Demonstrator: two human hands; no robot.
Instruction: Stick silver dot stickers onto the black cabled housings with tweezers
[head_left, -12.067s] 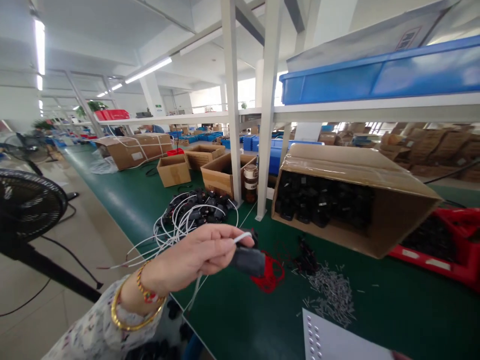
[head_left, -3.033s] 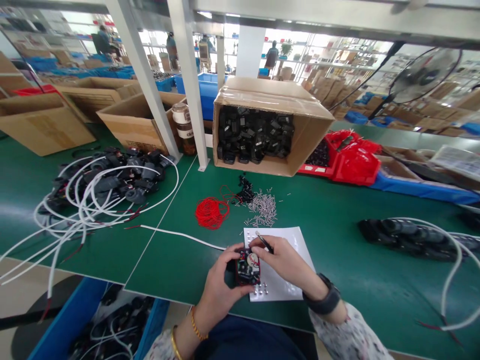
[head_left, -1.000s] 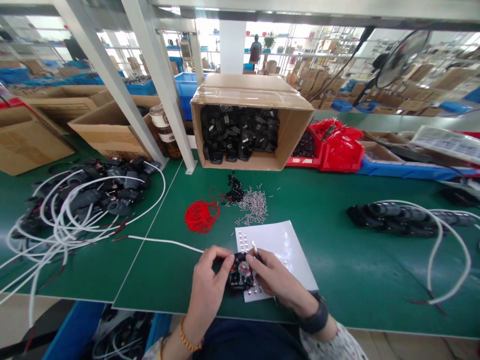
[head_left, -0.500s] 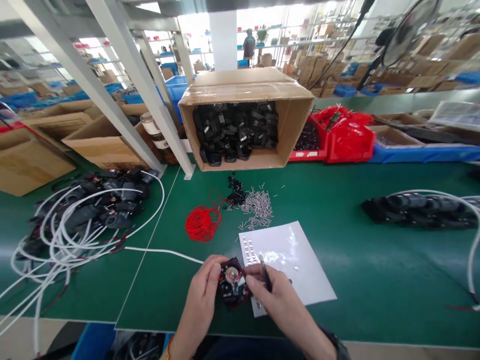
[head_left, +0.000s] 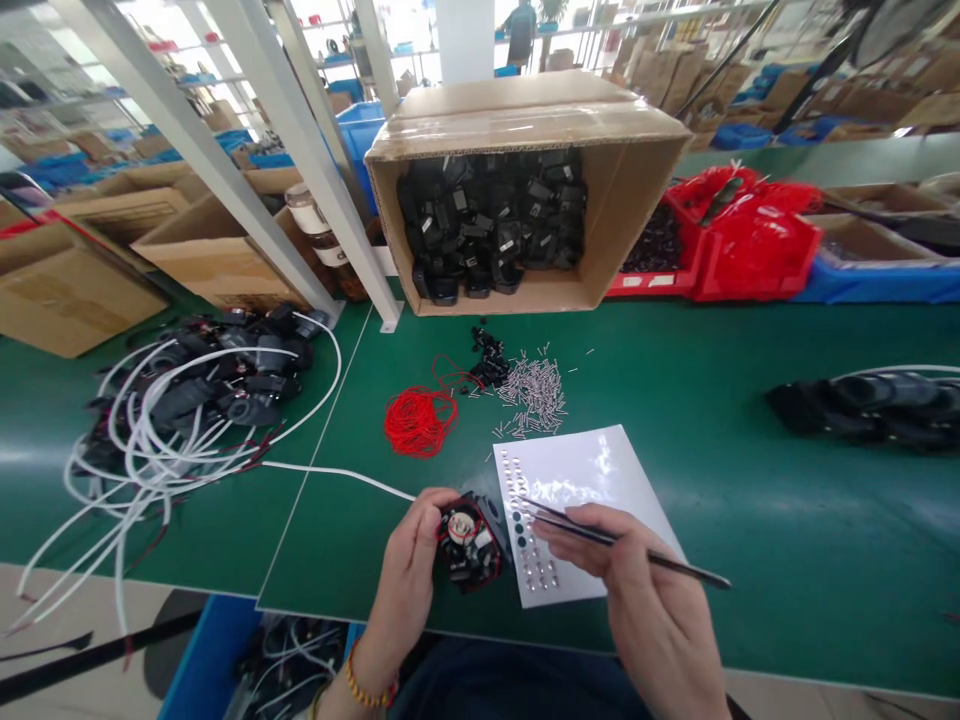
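My left hand grips a small black housing with its inside facing up. Red wires and a round pale metallic part show in it, and a white cable runs off to the left from behind my hand. In my right hand are dark metal tweezers, their tips over a white sheet. Rows of small shiny round pieces sit along the sheet's left side, with a few dark round spots among them. The housing lies just left of this sheet.
Behind the sheet lie a red wire coil, loose metal pins and small black parts. A cardboard box of black housings stands at the back. Cabled assemblies are piled left; red bins stand back right.
My right hand has moved away from the housing to the right, over the sheet, and the tweezers now lie lower, pointing left. My left hand still holds the housing. The view has shifted.
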